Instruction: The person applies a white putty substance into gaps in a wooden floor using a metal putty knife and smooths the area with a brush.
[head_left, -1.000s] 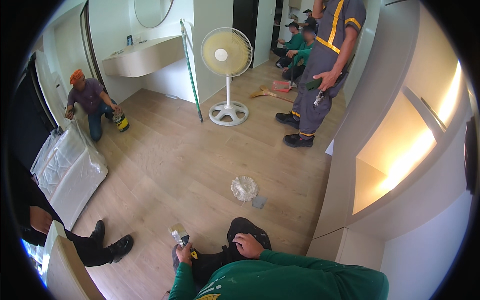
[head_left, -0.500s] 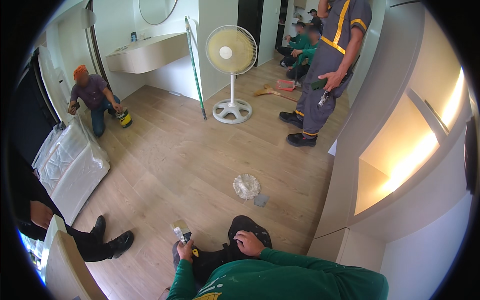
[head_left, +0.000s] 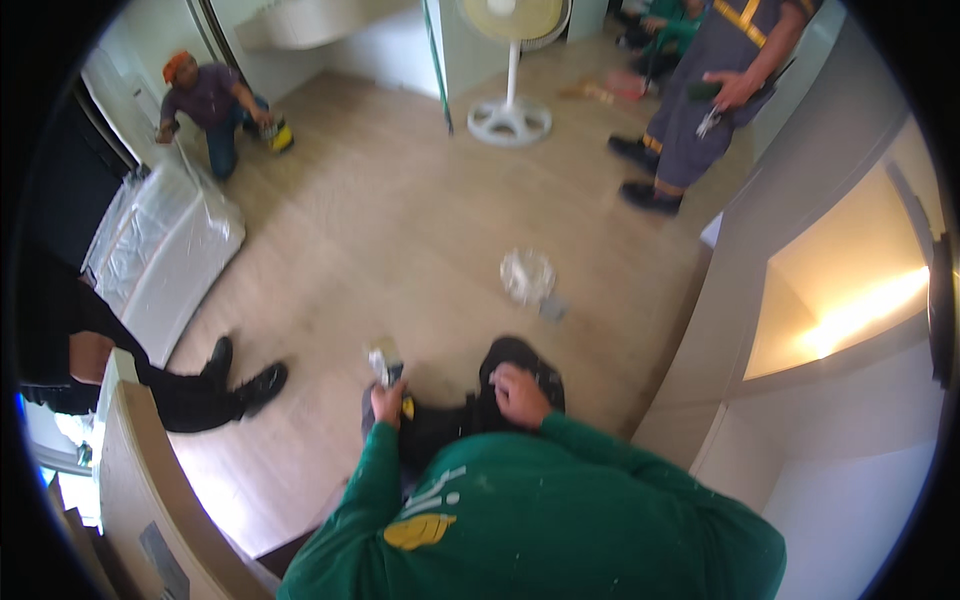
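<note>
My left hand is closed around a paintbrush, its pale bristles pointing away from me over the floor. Yellow shows on something beside that hand, against my dark trousers. Resting on my black shoe, my right hand appears loosely open, with nothing visible in it. Beyond the shoe, a crumpled whitish round bundle lies on the wood floor, a small flat grey piece at its edge. The picture is slightly blurred.
A white pedestal fan stands ahead by a green pole. To the right are a standing person's legs and a lit shelf unit. Left are a crouching person, a plastic-wrapped panel, black-clad legs and a wooden board.
The view has tilted down, so floor things sit higher in the picture and more of my green shirt shows. My left hand still holds the paintbrush; the right stays on the shoe.
</note>
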